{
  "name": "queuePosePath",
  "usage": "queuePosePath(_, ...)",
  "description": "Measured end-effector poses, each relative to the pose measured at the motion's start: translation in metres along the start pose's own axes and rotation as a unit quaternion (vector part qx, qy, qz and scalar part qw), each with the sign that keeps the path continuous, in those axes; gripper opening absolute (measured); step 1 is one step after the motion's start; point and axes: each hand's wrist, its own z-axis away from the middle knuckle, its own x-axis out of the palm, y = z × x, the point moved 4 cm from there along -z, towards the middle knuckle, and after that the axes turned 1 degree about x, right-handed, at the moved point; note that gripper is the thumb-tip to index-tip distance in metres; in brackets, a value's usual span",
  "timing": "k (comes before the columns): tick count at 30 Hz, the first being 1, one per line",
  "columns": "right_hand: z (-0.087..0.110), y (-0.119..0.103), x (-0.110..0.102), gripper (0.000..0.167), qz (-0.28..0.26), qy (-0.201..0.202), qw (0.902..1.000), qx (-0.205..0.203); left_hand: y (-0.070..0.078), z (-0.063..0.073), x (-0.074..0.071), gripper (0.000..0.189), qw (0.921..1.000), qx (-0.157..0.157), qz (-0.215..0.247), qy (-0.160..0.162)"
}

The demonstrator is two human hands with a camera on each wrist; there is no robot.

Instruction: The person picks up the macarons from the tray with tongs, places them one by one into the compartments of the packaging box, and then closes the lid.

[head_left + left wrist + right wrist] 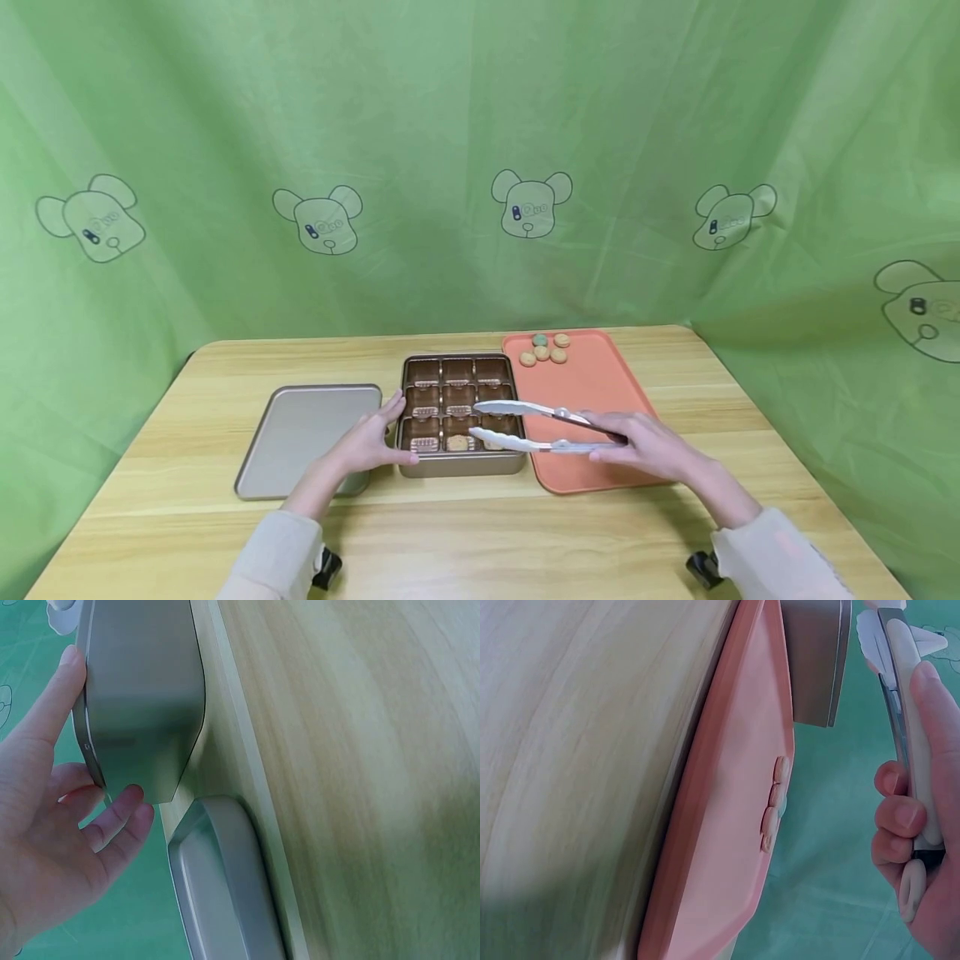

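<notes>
A square metal tin point(461, 467) holds a clear plastic insert with several compartments. One tan cookie point(457, 442) lies in the front middle compartment; another cookie point(492, 445) shows partly in the front right one. My left hand point(367, 442) holds the tin's front left corner, thumb along the front rim and fingers at the left side. With my right hand point(637, 442) I grip a pair of tongs point(561, 447), their arms spread and pale tips over the tin's right part. Nothing is visible between the tips. In the right wrist view, fingers curl round the tongs' handle point(922, 772).
An orange tray point(592, 392) lies right of the tin, under the tongs. Several round cookies point(558, 356), one of them green, sit at its far left corner. Left of the tin is a flat metal lid point(315, 425). A green curtain point(435, 283) stands behind the wooden table point(480, 542).
</notes>
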Motion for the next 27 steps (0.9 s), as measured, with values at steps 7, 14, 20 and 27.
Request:
queuePosePath(7, 0.003, 0.008, -0.003, 0.057, -0.001, 0.010, 0.9991, 0.041, 0.002, 0.000, -0.001, 0.097, 1.0000, 0.002, 0.001, -0.004)
queuePosePath(14, 0.006, 0.024, -0.008, 0.060, 0.017, 0.069, 0.9941, 0.082, 0.002, 0.001, -0.002, 0.095, 1.0000, 0.003, -0.004, -0.004)
queuePosePath(20, 0.012, 0.038, -0.011, 0.061, 0.041, 0.105, 0.9830, 0.144, 0.002, 0.001, -0.002, 0.096, 1.0000, 0.000, -0.006, -0.007)
queuePosePath(27, 0.019, 0.051, -0.010, 0.064, 0.054, 0.125, 0.9641, 0.228, 0.002, 0.001, 0.000, 0.097, 0.9999, -0.003, -0.003, -0.011)
